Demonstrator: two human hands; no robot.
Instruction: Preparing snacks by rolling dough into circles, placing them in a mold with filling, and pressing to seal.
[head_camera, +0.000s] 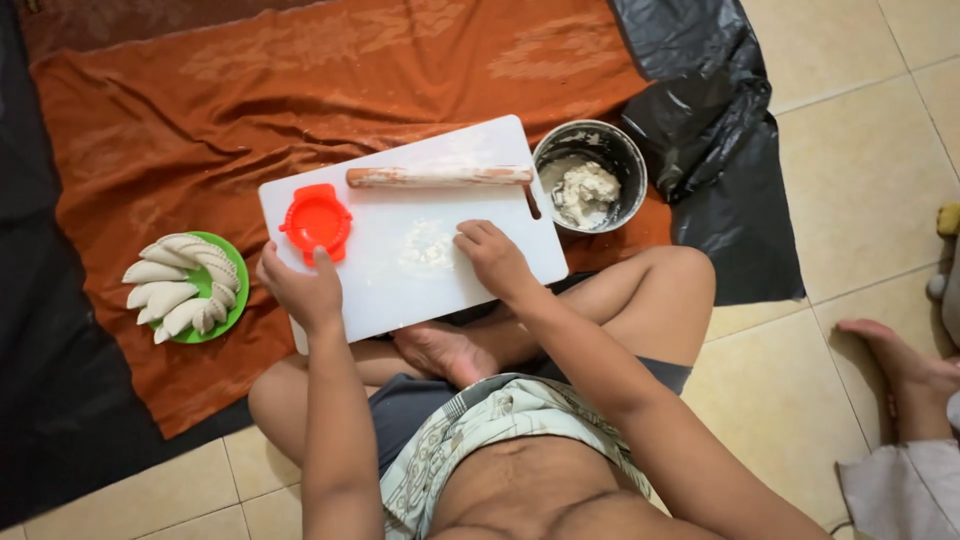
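**Hands on a floured cutting board**

Flour (427, 247) is pressed under the fingertips of the right hand (492, 256), which is spread flat and grasps nothing, on the white cutting board (400, 290). The board's left edge is gripped by the left hand (297, 286), its thumb laid just beside the red dumpling press (316, 221). A wooden rolling pin (440, 177) is rested along the far edge. A metal bowl of dough (589, 175) is set at the board's right, and a green plate of folded dumplings (187, 286) is placed at its left.
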